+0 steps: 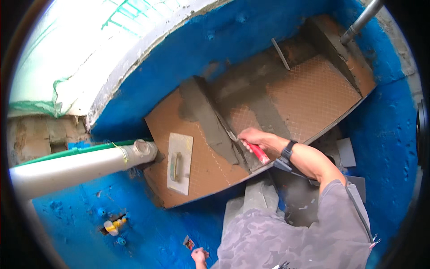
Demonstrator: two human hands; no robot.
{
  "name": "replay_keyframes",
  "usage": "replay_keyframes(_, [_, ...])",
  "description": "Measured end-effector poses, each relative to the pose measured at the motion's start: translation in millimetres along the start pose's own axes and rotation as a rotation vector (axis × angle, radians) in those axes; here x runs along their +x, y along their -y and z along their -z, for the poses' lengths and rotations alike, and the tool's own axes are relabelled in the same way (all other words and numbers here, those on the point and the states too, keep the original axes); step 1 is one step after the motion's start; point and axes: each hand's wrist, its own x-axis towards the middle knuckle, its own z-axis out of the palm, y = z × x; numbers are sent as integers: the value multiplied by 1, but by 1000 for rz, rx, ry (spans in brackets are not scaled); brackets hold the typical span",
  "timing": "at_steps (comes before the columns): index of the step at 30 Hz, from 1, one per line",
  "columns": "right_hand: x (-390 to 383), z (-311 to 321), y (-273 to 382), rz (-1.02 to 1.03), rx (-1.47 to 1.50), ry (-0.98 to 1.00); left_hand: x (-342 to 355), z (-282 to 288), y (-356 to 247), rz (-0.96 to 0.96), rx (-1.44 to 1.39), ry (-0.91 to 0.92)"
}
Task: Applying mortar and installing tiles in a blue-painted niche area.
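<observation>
Your right hand [251, 136] grips red-handled trowel [251, 148], fingers closed, on grey mortar [210, 123]. Board [313, 96] partly coated; much bare. Float [180, 163] idle left. Left hand [199, 255] near, grip unclear.

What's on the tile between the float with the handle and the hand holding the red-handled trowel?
In the head view, a grey mortar band crosses the brown tile between the float and the right hand gripping the red-handled trowel.

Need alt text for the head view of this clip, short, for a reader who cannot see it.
The right hand grips a red-handled trowel and presses its blade into grey mortar on a brown tiled surface between blue-coated walls. A flat float lies on the tiles beside a white pipe; the left hand rests low on the blue wall.
</observation>
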Motion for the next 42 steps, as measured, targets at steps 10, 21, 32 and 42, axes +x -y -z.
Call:
replay_keyframes(10, [-195,-18,-123,-3,-117,-258,51,-34,-46,-124,64,172])
replay_keyframes(21, [-406,58,-384,117,204,-1110,43,-148,-92,-385,394,458])
replay_keyframes(32, [-274,303,-597,-460,-179,-1225,119,-157,-27,-658,693,422])
replay_keyframes(42, [-18,532,-738,-390,-83,-1139,-10,-183,50,-384,808,-72])
